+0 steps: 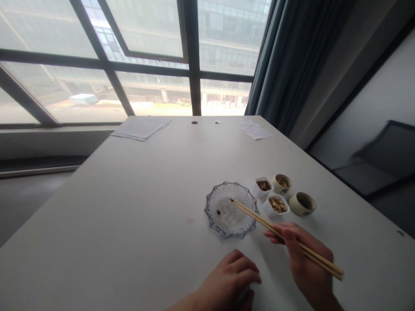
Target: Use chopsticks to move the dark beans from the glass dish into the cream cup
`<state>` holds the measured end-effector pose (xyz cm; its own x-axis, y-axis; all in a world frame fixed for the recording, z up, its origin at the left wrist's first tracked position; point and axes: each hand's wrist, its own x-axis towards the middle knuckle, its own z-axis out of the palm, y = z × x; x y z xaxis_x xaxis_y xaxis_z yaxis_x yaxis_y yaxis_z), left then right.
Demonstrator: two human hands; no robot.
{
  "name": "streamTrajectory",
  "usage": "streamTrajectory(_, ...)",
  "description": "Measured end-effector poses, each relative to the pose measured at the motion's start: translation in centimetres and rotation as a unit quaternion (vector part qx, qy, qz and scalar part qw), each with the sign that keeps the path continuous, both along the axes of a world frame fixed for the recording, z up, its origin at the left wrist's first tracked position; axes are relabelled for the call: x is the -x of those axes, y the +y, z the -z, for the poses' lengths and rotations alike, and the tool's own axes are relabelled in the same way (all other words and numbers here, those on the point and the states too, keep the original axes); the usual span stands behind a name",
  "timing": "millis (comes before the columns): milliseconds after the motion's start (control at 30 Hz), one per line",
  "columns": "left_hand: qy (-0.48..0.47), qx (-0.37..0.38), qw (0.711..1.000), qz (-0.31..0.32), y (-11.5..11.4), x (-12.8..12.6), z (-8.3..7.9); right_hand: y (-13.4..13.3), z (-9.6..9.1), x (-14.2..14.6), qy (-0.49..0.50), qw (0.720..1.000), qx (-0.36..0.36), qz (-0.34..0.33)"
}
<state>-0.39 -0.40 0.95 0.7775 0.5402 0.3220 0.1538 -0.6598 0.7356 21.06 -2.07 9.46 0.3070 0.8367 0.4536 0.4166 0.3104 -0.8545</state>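
Note:
My right hand [304, 259] grips a pair of wooden chopsticks [279, 233], whose tips reach over a cut-glass dish [231, 209]. One small dark bean [218, 212] lies in the dish, left of the tips. My left hand [228, 280] rests on the white table [129, 216] near its front edge, fingers curled, with nothing visible in it. Right of the dish stand two white square cups, one with dark beans [263, 185] and one with pale nuts [278, 205].
Two tan round cups [281, 183] [302, 203] stand by the white ones. Papers [142, 128] lie at the far left of the table and a sheet [256, 129] at the far right. A window and a dark curtain [292, 56] are behind.

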Motion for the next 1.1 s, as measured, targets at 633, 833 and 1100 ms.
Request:
streamTrajectory(633,0.015,0.008,1.000,0.011,0.1,0.3,-1.3,-3.0,-2.6,-9.7,-0.006,0.973,-0.017,0.229)
streamTrajectory(833,0.017,0.005,1.000,0.011,0.0,0.2,-0.4,-0.2,0.1,-0.7,0.036,0.997,0.018,-0.058)
streamTrajectory(1100,0.017,0.004,1.000,0.001,-0.2,0.0,0.0,1.6,3.6,2.1,0.052,0.991,0.054,-0.112)
